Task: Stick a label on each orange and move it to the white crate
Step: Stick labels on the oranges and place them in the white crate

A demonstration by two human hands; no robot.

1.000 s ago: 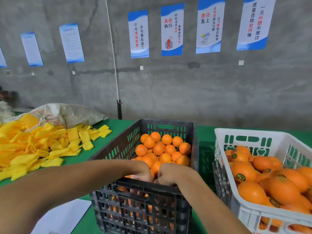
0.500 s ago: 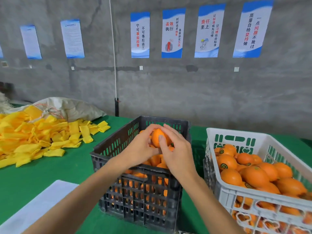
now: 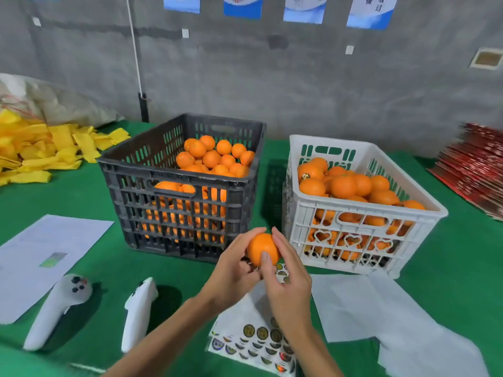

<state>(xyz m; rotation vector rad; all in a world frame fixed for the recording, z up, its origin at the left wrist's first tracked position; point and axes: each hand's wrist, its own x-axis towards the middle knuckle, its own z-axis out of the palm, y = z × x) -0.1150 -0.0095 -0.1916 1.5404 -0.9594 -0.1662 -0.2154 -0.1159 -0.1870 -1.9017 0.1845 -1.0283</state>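
The orange (image 3: 261,249) is held up between both hands, above the green table (image 3: 114,268) and just near of the gap between the two crates. The left hand (image 3: 234,270) cups it from the left and below, fingers curled round its far side. The right hand (image 3: 285,278) closes on it from the right, its thumb (image 3: 265,261) pressed flat on the near face and its fingers reaching over the top. Both forearms come up from the near edge and meet at the fruit.

Directly under the hands lies a label sheet (image 3: 253,341) with rows of round dark and gold stickers. To its right lies white backing paper (image 3: 381,308), partly crumpled.

The white crate (image 3: 362,210) stands just right of and beyond the hands, heaped with oranges, one showing a sticker. The black crate (image 3: 179,202) stands to its left, apart from it, also holding oranges.

Near left on the table lie two white controllers (image 3: 138,308), and left of them a printed sheet (image 3: 46,254). Far left is a heap of yellow foam sleeves (image 3: 40,151) with a pale sack (image 3: 54,104) behind. Far right is a stack of red cards (image 3: 479,164).
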